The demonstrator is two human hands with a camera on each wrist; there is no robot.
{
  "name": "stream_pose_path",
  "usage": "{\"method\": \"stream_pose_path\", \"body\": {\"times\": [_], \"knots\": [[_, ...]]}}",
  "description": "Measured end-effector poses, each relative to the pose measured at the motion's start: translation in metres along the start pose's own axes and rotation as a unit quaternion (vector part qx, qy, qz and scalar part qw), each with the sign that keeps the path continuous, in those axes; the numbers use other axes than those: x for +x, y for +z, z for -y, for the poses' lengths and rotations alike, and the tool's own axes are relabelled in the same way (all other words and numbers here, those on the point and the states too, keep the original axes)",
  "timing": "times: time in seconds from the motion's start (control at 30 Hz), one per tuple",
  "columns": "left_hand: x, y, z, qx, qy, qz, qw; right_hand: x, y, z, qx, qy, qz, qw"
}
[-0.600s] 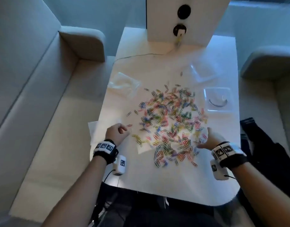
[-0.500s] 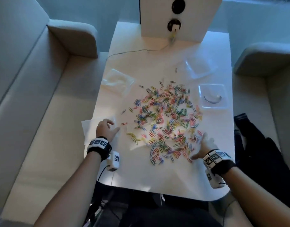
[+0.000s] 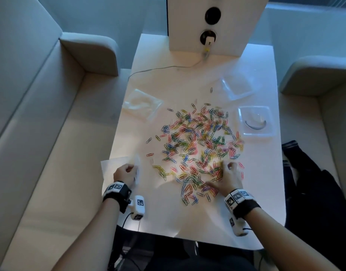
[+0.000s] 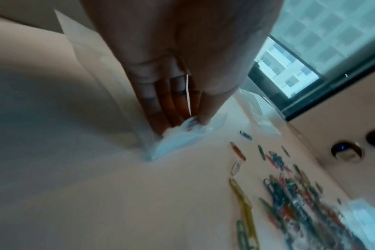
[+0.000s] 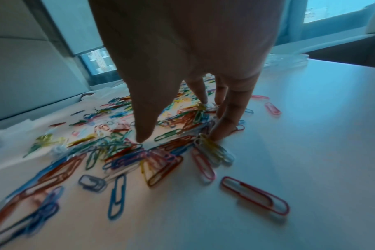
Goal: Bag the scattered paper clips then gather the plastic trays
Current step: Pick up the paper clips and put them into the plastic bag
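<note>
Several coloured paper clips [image 3: 199, 145] lie scattered over the middle of the white table [image 3: 187, 222]. My left hand [image 3: 126, 173] is at the table's left edge, thumb and fingers pinching a clear plastic bag [image 3: 138, 166]; the left wrist view shows the pinch [image 4: 182, 121] on the crumpled bag [image 4: 182, 137]. My right hand [image 3: 224, 177] rests on the near right part of the pile, thumb and fingers [image 5: 223, 128] spread with their tips down among the clips [image 5: 171, 147]. Two clear plastic trays [image 3: 236, 86] [image 3: 255, 121] sit at the far right.
A second clear bag [image 3: 141, 103] lies at the left of the pile. A white sheet [image 3: 111, 164] pokes past the left table edge. A white socket panel [image 3: 213, 26] with a cable [image 3: 158, 68] stands at the back. Sofas flank the table; dark clothing [image 3: 314, 182] lies right.
My right hand has moved from the pile's right edge in onto the clips, fingers spread. My left hand now pinches the bag's edge, raised off the table.
</note>
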State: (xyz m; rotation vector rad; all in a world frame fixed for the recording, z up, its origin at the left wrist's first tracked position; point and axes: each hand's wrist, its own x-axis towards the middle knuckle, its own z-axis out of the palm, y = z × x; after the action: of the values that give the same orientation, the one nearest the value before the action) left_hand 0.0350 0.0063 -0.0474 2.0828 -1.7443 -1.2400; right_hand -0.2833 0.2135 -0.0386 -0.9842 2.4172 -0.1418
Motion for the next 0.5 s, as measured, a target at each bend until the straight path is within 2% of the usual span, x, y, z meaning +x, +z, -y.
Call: {"method": "stream_pose_path", "body": {"times": [0.13, 0.3, 0.43, 0.5], "knots": [[-0.003, -0.009, 0.004, -0.063, -0.016, 0.037, 0.997, 0.0, 0.004, 0.008, 0.003, -0.058, -0.009, 0.998], [-0.02, -0.01, 0.003, -0.116, 0.009, 0.01, 0.993, 0.006, 0.001, 0.007, 0.027, -0.123, -0.021, 0.992], [-0.04, -0.008, -0.012, -0.125, 0.054, 0.01, 0.991, 0.016, -0.008, -0.001, 0.055, -0.125, -0.028, 0.99], [-0.047, -0.007, -0.019, -0.134, 0.068, 0.014, 0.989, 0.017, -0.013, -0.003, 0.096, -0.099, -0.035, 0.99]]}}
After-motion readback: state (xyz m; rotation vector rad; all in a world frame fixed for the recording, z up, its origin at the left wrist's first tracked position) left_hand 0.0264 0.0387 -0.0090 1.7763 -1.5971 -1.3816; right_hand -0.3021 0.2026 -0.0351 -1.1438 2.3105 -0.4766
